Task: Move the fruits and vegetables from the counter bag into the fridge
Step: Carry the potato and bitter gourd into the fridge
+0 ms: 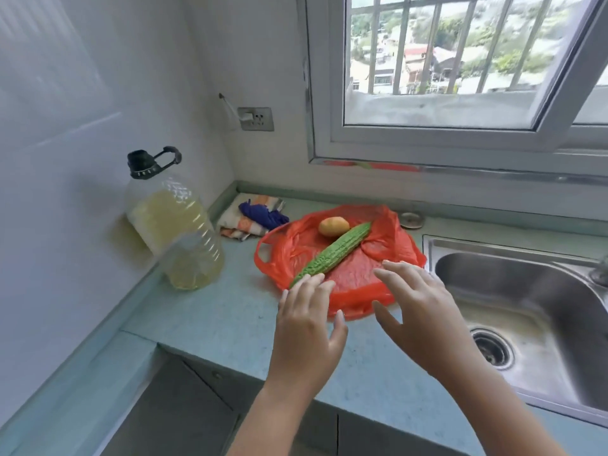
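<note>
A red plastic bag (358,278) lies spread flat on the pale green counter (214,317). On it rest a long green bitter gourd (332,254), lying diagonally, and a small yellow-brown potato (333,226) behind it. My left hand (307,324) hovers with fingers spread, its fingertips at the near end of the gourd. My right hand (416,311) is also open, above the bag's near right edge. Neither hand holds anything. The fridge is out of view.
A large clear bottle of yellow oil (177,232) stands at the left against the wall. A folded cloth with a blue item (253,217) lies in the back corner. A steel sink (526,311) is at the right, a barred window above.
</note>
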Demonstrator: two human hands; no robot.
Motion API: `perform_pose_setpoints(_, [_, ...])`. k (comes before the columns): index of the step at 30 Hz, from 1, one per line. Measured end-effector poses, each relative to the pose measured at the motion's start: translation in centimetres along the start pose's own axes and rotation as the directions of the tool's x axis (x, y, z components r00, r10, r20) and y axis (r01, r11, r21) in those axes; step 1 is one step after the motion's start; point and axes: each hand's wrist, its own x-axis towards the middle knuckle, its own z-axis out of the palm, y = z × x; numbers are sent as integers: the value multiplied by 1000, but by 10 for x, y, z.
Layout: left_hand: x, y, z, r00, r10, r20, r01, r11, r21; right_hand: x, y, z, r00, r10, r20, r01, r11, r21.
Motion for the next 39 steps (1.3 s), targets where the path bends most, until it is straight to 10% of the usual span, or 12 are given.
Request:
perform_pose_setpoints(19, [181, -172, 92, 969, 129, 208, -70, 960, -272, 139, 16, 148, 916, 397, 52, -392, 916, -89])
perform_pose_setpoints(39, [278, -212, 219, 866, 64, 496, 117, 938, -326, 195, 93, 252, 596, 748, 293, -778, 628, -21])
